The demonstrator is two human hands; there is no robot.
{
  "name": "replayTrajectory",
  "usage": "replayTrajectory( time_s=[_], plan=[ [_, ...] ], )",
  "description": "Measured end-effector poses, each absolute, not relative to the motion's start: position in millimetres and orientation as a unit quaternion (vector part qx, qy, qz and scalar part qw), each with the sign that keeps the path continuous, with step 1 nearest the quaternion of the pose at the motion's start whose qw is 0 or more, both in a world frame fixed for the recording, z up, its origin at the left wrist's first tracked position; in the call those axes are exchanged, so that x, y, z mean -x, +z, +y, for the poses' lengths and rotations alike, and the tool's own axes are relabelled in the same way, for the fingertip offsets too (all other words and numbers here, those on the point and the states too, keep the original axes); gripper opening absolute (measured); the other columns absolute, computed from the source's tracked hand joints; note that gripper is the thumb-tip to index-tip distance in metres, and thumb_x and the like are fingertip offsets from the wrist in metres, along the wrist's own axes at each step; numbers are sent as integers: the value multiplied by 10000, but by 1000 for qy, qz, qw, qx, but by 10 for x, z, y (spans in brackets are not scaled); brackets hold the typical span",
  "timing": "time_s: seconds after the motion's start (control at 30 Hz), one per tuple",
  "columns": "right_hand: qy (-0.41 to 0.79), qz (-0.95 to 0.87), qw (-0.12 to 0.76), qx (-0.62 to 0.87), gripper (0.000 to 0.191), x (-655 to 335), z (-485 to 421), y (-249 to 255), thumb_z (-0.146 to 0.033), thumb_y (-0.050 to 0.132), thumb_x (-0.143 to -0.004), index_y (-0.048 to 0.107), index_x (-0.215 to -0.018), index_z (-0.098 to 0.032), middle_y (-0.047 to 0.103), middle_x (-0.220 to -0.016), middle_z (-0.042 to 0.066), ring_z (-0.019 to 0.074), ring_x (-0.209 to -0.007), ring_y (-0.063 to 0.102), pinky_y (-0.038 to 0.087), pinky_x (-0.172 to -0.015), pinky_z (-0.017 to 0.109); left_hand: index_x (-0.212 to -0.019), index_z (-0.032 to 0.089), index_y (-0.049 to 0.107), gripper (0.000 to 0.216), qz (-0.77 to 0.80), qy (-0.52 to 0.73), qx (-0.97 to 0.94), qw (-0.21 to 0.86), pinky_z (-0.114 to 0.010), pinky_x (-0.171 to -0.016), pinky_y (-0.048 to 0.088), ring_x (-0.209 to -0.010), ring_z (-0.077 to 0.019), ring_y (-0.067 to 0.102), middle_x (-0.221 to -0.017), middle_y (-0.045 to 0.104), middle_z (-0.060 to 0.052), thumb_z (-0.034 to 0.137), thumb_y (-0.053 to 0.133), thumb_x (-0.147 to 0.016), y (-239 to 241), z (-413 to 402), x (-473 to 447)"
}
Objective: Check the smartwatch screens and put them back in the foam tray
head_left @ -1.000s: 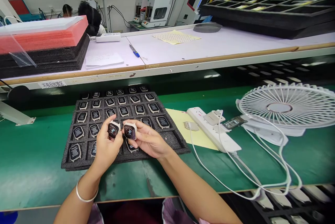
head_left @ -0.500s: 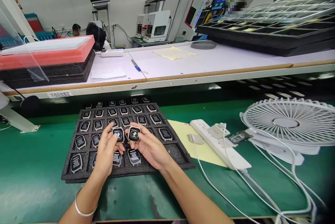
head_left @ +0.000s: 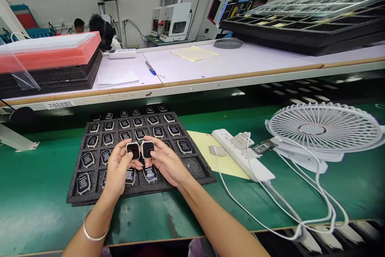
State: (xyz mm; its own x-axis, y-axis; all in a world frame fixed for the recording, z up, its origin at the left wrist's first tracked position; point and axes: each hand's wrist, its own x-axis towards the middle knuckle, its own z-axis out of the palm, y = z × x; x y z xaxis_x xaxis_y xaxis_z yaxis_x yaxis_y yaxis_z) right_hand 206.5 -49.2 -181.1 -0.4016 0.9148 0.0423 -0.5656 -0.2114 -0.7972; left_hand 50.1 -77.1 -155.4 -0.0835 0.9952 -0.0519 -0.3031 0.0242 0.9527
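My left hand (head_left: 119,164) grips a square smartwatch case (head_left: 132,150) without a strap, thumb on its lower left. Beside it, my right hand (head_left: 167,164) grips a second such smartwatch (head_left: 147,150), its thumb at the screen's edge. Both screens are dark and face up toward me. The two watches are held side by side above a black foam tray (head_left: 197,168). In the tray's compartments lie several more watch cases, such as the watch (head_left: 83,183) at the front left, with lines of white text on their screens. My hands hide some middle compartments.
On the green bench right of the tray are a yellow sheet (head_left: 197,138), a white power strip (head_left: 243,156) with cables, and a white fan (head_left: 313,128). A shelf (head_left: 180,76) spans behind, bearing pink foam (head_left: 69,54), a pen (head_left: 150,68) and stacked black trays (head_left: 300,36). People sit beyond.
Both held watch screens have gone from a lit watch face to dark. My hands keep their grip on the watches. The camera view has shifted slightly.
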Motion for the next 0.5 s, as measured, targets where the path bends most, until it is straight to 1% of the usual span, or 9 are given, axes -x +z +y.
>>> replayTrajectory(
  time_s=[0.17, 0.33, 0.4, 0.5],
  plan=[
    [725, -407, 503, 237, 356, -2050, -495, -1816, -231, 685, -814, 592, -1157, -210, 638, -840, -12, 111, -611, 605, 455, -641, 272, -1096, 172, 537, 417, 464, 567, -408, 545, -280, -555, 573, -551, -123, 654, -919, 645, -13, 306, 675, -725, -1549, -767, -506],
    [709, -427, 507, 241, 324, -2041, -496, -1827, -223, 673, -823, 594, -1137, -209, 633, -794, -20, 116, -604, 601, 443, -615, 264, -1086, 182, 527, 406, 473, 557, -428, 532, -283, -553, 561, -542, -118, 646, -955, 633, -22, 304, 667, -724, -1566, -759, -503],
    [705, -434, 507, 241, 323, -2044, -499, -1833, -236, 675, -838, 596, -1151, -213, 653, -834, -6, 122, -621, 614, 455, -630, 272, -1102, 190, 520, 427, 475, 563, -436, 517, -275, -559, 548, -553, -112, 633, -959, 628, -21, 305, 682, -724, -1586, -749, -500],
    [708, -438, 504, 228, 376, -2046, -510, -1844, -297, 680, -875, 579, -1233, -240, 677, -1020, 36, 143, -726, 665, 499, -716, 299, -1104, 199, 530, 465, 489, 590, -448, 461, -238, -614, 521, -695, -123, 630, -947, 618, -20, 270, 735, -692, -1631, -726, -486]
  ],
)
